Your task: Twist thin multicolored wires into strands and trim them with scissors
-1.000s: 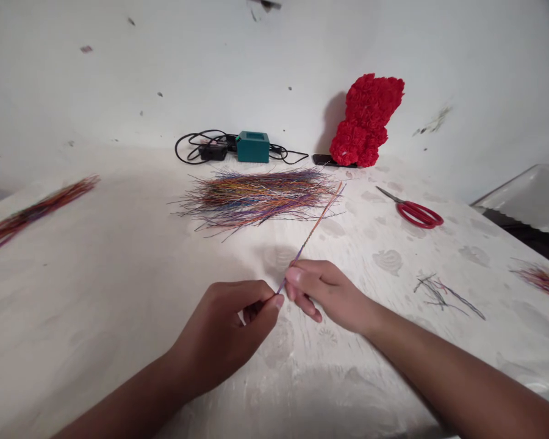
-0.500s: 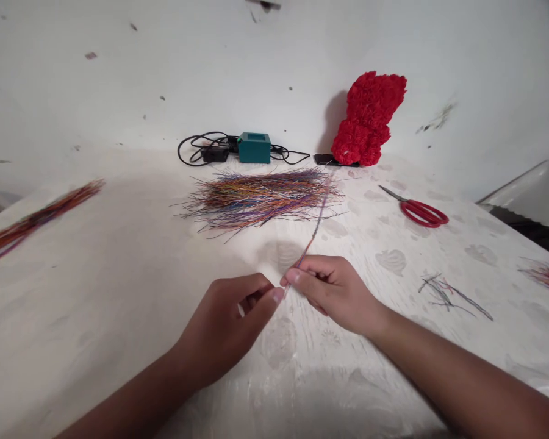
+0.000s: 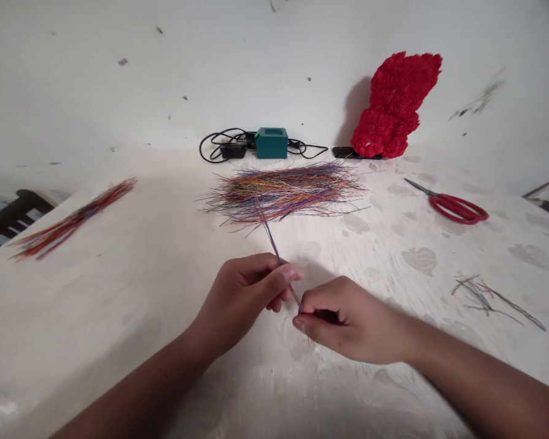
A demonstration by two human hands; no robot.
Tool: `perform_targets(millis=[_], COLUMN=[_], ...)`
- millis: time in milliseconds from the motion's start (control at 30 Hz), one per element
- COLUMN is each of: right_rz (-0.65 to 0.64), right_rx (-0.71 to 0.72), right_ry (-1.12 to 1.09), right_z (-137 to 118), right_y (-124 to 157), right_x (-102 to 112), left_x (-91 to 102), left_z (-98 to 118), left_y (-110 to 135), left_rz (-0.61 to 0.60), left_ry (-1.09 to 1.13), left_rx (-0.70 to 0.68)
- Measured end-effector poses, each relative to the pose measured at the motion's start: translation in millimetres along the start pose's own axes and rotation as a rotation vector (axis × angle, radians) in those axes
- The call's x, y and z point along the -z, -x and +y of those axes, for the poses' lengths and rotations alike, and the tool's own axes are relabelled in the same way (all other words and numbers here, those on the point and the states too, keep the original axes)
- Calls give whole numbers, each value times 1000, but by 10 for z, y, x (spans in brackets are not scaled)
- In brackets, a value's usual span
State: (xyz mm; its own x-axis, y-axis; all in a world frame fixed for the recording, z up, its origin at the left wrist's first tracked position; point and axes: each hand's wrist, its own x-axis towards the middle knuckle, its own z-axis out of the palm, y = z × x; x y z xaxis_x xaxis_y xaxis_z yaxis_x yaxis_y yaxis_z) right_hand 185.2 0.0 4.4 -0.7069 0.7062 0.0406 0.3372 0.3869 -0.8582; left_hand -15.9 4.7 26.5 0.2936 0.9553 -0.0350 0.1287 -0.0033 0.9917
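Observation:
A thin strand of coloured wires, mostly purple and orange, slants between both hands above the table. My left hand pinches it partway along, and its far end reaches up toward the wire pile. Lower down, my right hand pinches the same strand close to its near end, with short tips poking out below the fingers. Just beyond the hands lies a wide pile of loose multicoloured wires.
Red-handled scissors and short grey wire offcuts lie to the right. A narrower wire bundle is at the left. Along the wall stand a teal box with black cables and a red flower-covered object by a dark flat device.
The hands have swapped places along the strand: my left hand now grips higher, my right lower near the end. The strand's far end now leans left. The view has shifted left.

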Motion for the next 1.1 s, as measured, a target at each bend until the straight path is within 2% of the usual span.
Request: perform_targets(millis=[233,400,567,700,867,933,1100], right_rz=[28,-50,-62,-60,-67,-61,-27], right_rx=[-62,-161,-223,-214,-179,-138,-144], right_ry=[-217,-167,-46,-16,-25,-56,-116], right_z=[-6,28,200,259,111,69,66], right_y=[-46,-8,29,12,-7,-24,-44], right_x=[55,28,-32,-50,-15,-1,22], left_x=[2,30,148,189,180,183,169], left_z=[-25,-64,-44,-7,-36,-59,-62], left_y=[9,-17,-57,-65,-58,-58,-43], left_rz=[-98,3,85,124,132,123,66], left_ry=[77,134,258,259,266,268,221], left_rx=[32,-1,9,-4,15,16,40])
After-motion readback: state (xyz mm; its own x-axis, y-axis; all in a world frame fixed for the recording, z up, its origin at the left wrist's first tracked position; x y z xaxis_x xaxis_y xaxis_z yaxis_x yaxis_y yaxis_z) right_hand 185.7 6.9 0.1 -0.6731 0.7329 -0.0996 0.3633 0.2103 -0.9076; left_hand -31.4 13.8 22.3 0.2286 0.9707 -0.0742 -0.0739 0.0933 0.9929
